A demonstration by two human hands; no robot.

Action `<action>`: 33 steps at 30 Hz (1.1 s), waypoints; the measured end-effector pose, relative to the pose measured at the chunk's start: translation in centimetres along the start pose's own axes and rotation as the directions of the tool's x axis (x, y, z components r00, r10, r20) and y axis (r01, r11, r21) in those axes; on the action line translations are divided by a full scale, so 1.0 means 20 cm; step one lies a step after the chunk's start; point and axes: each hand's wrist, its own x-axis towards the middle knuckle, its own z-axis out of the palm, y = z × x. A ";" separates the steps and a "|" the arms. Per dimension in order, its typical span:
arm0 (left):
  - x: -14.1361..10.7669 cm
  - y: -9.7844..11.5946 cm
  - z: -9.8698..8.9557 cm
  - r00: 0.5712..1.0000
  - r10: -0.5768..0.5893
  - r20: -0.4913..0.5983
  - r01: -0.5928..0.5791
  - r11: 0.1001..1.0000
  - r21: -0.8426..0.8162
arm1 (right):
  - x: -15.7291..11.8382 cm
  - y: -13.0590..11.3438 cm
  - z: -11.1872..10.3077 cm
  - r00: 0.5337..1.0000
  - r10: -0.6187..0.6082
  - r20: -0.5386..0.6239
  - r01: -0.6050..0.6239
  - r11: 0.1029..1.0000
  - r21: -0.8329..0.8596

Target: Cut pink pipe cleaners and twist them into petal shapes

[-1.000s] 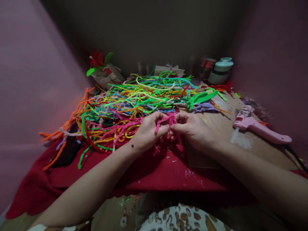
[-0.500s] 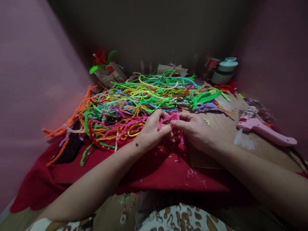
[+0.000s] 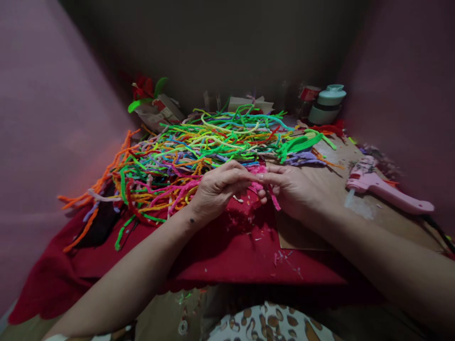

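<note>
A bent pink pipe cleaner (image 3: 256, 184) is pinched between my two hands above the red cloth. My left hand (image 3: 222, 185) is closed, its fingertips on the pink piece from the left. From the other side my right hand (image 3: 293, 187) grips it between thumb and fingers, and one pink end (image 3: 275, 201) hangs below. The fingers hide part of its shape. Just beyond my hands lies a wide heap of pipe cleaners (image 3: 213, 142) in green, yellow, orange, pink and other colours.
A pink hot glue gun (image 3: 387, 189) rests on a cardboard sheet (image 3: 313, 239) at the right. Red cloth (image 3: 227, 263) covers the table. A mint-lidded jar (image 3: 330, 104) stands at the back right, a box with a red flower (image 3: 163, 111) at the back left. Pink walls flank both sides.
My left hand has turned over, so its back now faces up and its fingers meet the right thumb. The pink piece is more covered, and its loose end hangs further right.
</note>
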 end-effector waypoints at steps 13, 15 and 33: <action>0.03 0.06 -0.10 0.922 -0.193 0.335 0.068 0.934 0.350 | -0.03 -0.01 0.02 0.999 -0.008 -0.049 -0.011 0.922 -0.386; 0.02 0.07 -0.09 0.928 -0.167 0.333 0.008 0.902 0.431 | -0.04 -0.02 0.03 0.996 -0.038 -0.075 -0.001 0.889 -0.457; -0.06 0.10 0.02 0.921 -0.099 0.377 -0.217 0.672 0.708 | -0.05 -0.01 0.04 0.986 -0.128 -0.106 0.043 0.814 -0.580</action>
